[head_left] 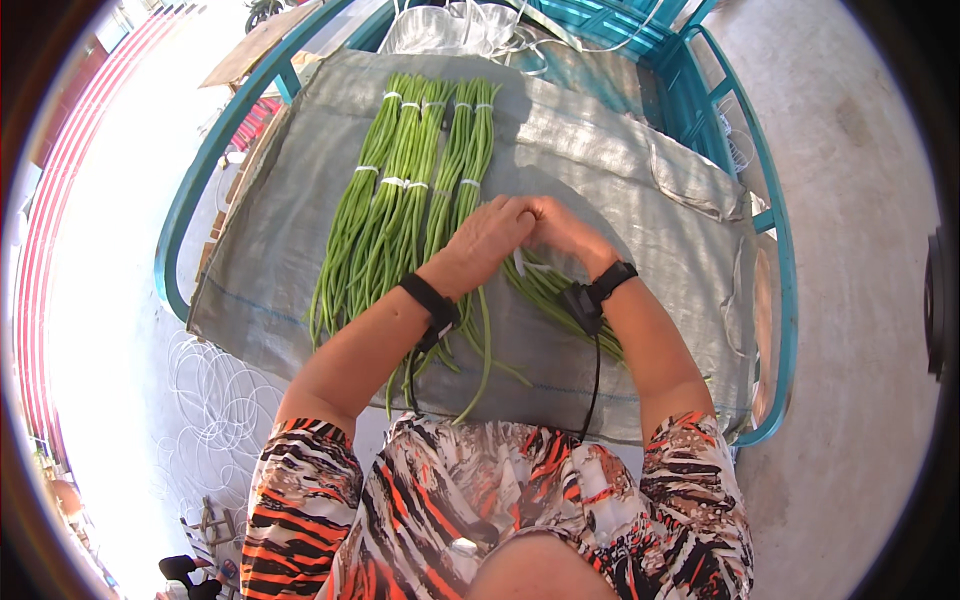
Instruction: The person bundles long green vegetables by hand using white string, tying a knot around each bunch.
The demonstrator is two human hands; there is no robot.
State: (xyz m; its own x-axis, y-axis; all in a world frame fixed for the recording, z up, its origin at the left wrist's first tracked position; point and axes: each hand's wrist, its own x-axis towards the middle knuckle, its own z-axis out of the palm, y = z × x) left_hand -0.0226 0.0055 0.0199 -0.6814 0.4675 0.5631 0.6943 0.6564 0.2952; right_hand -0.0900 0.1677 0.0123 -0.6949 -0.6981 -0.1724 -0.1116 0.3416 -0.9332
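Note:
My left hand [483,240] and my right hand [562,228] meet over the middle of a grey woven sheet, fingers curled together. Whatever they pinch is hidden behind the knuckles. Just below them, a loose bunch of long green beans [552,296] slants toward my right wrist. A white tie [528,264] shows at its upper part. To the left lie several bundles of long beans [398,190] side by side, bound with white ties [404,183]. A few stray bean ends [487,350] stick out below my left wrist.
The grey sheet [270,250] covers a cart bed with teal metal rails [778,300] curving around both sides. Clear plastic and white straps [450,28] lie at the far end. On the floor at left are loose coils of white strapping [215,395].

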